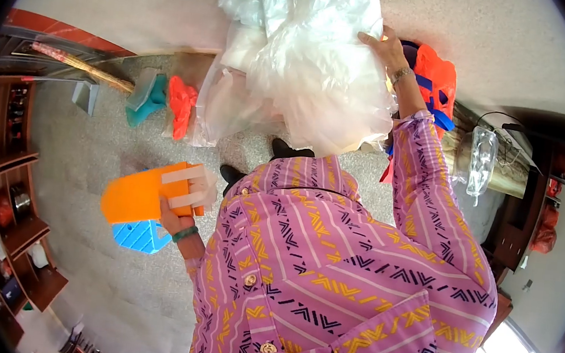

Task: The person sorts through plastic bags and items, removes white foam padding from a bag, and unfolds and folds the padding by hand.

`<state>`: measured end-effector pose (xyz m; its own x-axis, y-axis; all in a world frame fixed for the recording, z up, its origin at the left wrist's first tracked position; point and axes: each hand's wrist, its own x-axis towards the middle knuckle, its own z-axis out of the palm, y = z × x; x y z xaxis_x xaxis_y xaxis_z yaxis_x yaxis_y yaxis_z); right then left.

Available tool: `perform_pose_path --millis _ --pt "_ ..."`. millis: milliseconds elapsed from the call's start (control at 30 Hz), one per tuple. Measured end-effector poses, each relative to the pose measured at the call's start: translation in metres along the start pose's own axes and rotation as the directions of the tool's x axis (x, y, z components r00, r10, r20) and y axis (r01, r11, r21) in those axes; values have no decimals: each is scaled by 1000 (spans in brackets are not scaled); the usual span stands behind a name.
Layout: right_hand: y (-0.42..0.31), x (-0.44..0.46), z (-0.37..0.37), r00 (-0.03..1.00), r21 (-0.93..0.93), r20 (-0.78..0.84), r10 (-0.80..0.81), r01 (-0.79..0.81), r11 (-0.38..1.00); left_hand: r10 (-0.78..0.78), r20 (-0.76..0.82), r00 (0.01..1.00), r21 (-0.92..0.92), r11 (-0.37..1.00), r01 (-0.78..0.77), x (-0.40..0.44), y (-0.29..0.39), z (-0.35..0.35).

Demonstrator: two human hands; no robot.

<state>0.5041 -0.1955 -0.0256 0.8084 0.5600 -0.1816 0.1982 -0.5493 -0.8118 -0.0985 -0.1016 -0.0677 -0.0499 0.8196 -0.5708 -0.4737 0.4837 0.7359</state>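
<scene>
My left hand, with a green bracelet at the wrist, grips the near edge of a box-like orange plastic thing. A pale, translucent piece with strip-like parts lies against its right end. My right hand, wearing a watch, has its thumb and fingers on the right side of a large heap of clear and whitish plastic bags. Part of those fingers is hidden by the plastic. Just below the orange thing, a slotted blue plastic object shows in part.
A red bag and a teal plastic thing lie left of the heap. Right of it is an orange-red bag with blue straps. A broom leans at far left, near wooden shelves. Clear plastic packaging lies at right.
</scene>
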Motion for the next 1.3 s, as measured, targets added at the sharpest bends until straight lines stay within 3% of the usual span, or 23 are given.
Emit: perform_pose_path --millis 133,167,200,233,267,300,333,367,400,467,533,567,600,667,700,800,1000,1100,1133,1167,1233,1300 --pt "-20 -33 -3 990 93 67 -122 116 989 -27 49 998 -36 999 29 8 -4 3" --pt "-17 -41 0 991 -55 10 -137 137 989 -32 78 996 -61 997 37 9 -3 0" --pt "-15 -51 1 985 -197 -28 -172 163 967 -38 4 999 -25 999 38 9 -2 0" --pt "-32 -61 -7 977 -215 131 -169 194 957 -33 -18 999 42 999 34 4 1 3" --pt "-3 -50 -9 982 -177 177 -68 100 979 37 58 998 151 988 -46 4 -1 -5" --pt "2 -51 -7 995 -91 95 -25 33 995 268 189 945 419 848 -325 16 -19 -28" --pt "-1 -57 -5 986 72 162 -32 21 997 479 306 822 608 566 -556 27 -36 -51" --pt "-4 -61 -4 973 229 228 -39 -14 973 305 106 946 326 888 -323 20 -29 -46" --pt "-19 -70 -4 979 92 201 -40 22 996 104 -103 989 -103 988 -115 13 -23 -39" --pt "-24 -69 6 980 114 198 -6 -17 993 239 -288 927 -121 952 -283 -15 5 -5" --pt "-32 -72 15 993 130 115 15 -30 991 235 -378 895 -150 939 -309 -11 11 -33" --pt "-36 -72 19 994 156 100 -38 22 988 211 -419 883 -171 937 -305 -6 13 -46" --pt "4 -40 -3 995 202 70 -69 54 978 230 -422 877 -155 935 -319 -6 -22 -26" --pt "-8 -47 -2 990 212 34 -134 123 969 225 -504 834 -190 913 -361 2 -16 -56" --pt "-13 -45 -4 983 214 -14 -183 181 960 260 -450 855 -200 903 -380 18 -27 -82" --pt "-16 -46 -4 968 233 -27 -249 249 940 158 -425 891 -298 905 -303 36 -30 -129" --pt "-87 -100 18 943 171 -69 -326 333 927 233 -416 879 -276 889 -366 92 0 -225" --pt "-125 -119 36 961 143 -53 -271 276 951 217 -436 873 -330 864 -380 122 2 -250" --pt "-116 -115 36 963 123 -84 -256 265 956 127 -403 906 -360 888 -285 131 -6 -264" --pt "-105 -109 25 977 85 -47 -208 212 974 -5 -350 937 -357 925 -129 166 -35 -330" --pt "-82 -102 5 988 12 -16 -151 152 988 -32 81 996 -263 963 52 166 -58 -330" --pt "-61 -105 3 983 17 -29 -179 180 984 -110 -40 993 -237 967 98 179 -73 -304"
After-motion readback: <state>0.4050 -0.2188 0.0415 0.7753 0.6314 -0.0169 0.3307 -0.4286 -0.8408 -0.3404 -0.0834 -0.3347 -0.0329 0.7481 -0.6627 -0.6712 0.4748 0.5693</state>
